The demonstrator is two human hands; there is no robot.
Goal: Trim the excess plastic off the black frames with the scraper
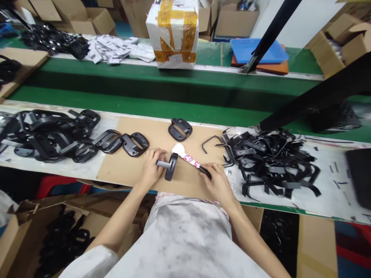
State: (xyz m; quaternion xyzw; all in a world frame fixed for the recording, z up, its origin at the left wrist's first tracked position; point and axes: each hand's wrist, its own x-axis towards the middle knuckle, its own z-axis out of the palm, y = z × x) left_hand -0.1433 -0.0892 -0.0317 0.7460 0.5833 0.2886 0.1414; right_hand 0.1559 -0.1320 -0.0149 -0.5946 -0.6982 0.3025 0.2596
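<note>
My left hand point(153, 166) is closed round a black bracket point(171, 166), an oval base with a bar across it, turned on its edge on the cardboard sheet point(185, 181). My right hand point(217, 179) grips the black end of a hammer point(191, 161). Its shaft is white with pink letters, and its white head lies just above the bracket; whether they touch I cannot tell. Beyond my hands a similar black bracket point(180, 129) rests flat. Two more, one of them a black bracket point(135, 144), lie left of my left hand.
A heap of black brackets point(49, 133) covers the bench's left side. Bent black strips point(269, 158) are piled on the right, near a black post point(315, 92). Behind stand a taped white box point(174, 34) and a blue tray point(259, 50). An open carton point(26, 239) is below left.
</note>
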